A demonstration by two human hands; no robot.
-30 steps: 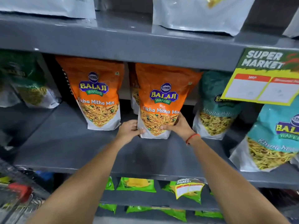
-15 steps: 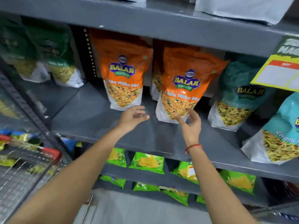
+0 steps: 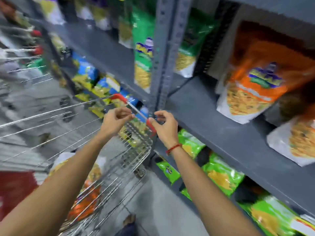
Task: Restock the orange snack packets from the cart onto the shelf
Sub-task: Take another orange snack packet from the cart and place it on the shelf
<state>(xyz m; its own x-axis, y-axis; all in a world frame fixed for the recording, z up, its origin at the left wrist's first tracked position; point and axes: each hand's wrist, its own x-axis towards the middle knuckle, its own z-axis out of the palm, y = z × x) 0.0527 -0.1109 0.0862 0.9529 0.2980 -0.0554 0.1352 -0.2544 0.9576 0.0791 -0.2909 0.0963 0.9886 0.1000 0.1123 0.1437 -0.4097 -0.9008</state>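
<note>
Both hands are empty and hang over the wire cart (image 3: 119, 160), so the step in hand looks like reaching back in for another orange packet. To do it well I'd say drop straight down past the red-tipped rim rather than across it, and take the packet by its upper corners so it comes up flat and clear of the wires.

From the head camera, badly blurred: the left hand (image 3: 115, 120) is loosely curled, fingers half closed, holding nothing. The right hand (image 3: 164, 127) is curled the same way, just beside the rim's red corner (image 3: 150, 125); touching or not, I can't tell. Orange packets (image 3: 87, 196) lie low in the cart under the left forearm. Up on the shelf (image 3: 213, 123), to the right, one orange packet (image 3: 255, 86) stands upright.
</note>
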